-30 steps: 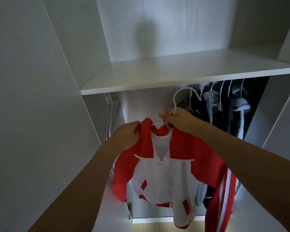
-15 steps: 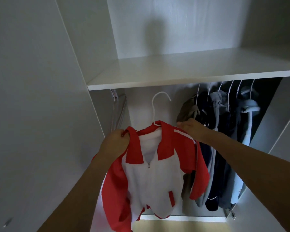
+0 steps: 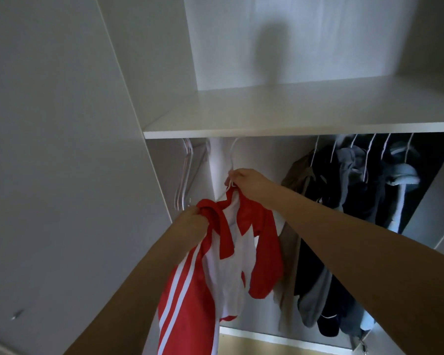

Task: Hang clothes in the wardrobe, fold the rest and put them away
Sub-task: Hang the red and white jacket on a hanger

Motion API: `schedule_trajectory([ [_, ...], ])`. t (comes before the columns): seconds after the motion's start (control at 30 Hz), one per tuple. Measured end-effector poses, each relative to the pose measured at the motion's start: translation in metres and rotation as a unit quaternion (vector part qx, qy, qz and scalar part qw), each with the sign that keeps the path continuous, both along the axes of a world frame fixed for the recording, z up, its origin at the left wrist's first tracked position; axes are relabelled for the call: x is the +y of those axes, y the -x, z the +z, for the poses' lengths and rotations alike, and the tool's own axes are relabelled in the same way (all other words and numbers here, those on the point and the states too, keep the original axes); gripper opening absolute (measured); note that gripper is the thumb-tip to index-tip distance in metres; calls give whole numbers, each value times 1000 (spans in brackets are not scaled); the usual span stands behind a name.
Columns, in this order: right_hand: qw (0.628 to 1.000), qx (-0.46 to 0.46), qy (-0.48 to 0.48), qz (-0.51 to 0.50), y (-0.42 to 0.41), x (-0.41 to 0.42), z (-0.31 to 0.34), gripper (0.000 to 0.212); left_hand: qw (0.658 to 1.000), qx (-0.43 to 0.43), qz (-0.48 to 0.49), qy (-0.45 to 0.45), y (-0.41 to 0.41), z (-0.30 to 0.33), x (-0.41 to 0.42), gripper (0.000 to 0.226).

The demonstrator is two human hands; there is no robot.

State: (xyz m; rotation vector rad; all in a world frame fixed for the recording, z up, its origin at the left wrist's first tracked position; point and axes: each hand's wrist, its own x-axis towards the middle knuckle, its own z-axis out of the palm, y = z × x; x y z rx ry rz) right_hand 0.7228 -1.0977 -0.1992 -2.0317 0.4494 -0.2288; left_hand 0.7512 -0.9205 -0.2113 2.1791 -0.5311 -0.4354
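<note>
Several dark hanging garments (image 3: 356, 201) already fill the rail. The right hand (image 3: 249, 181) pinches the white wire hanger (image 3: 231, 160), the left hand (image 3: 194, 221) clutches the red-and-white striped jacket (image 3: 231, 252); hooking it seems unfinished.

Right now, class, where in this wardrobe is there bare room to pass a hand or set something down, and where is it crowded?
Bare: the white shelf top, and the gap between the red and white jacket and the dark hanging clothes. Crowded: the right side, packed with those clothes; the left corner holds empty hangers. The right hand grips the jacket's hanger; the left hand grips its shoulder.
</note>
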Motion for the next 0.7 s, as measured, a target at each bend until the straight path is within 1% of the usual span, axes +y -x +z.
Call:
schedule_trajectory([
  [0.1,999,15,44,-22,-8,-12,4,41,999,-14,-35,19,10,5,-3,26],
  [0.17,994,26,97,-52,-11,-20,2,40,997,-51,-49,7,15,0,-8,21],
  [0.2,992,28,111,-46,-11,-23,-1,40,996,-72,-53,1,18,-7,-10,16],
  [0.3,997,-4,77,-19,-10,-29,-15,39,991,-124,-38,11,26,-32,-24,10],
  [0.37,997,-11,78,-25,-15,-38,-28,36,992,-124,-14,21,24,-52,-37,10],
  [0.43,997,-1,79,-24,-23,-50,-44,33,993,-118,-1,26,17,-74,-53,12],
  [0.53,995,7,100,-29,-35,-74,-67,32,992,-121,-10,23,7,-99,-77,16],
  [0.63,996,3,76,-50,-49,-103,-88,35,988,-154,-18,19,-7,-124,-107,22],
  [0.7,994,4,90,-56,-60,-121,-101,35,984,-178,-16,19,-17,-140,-124,24],
])
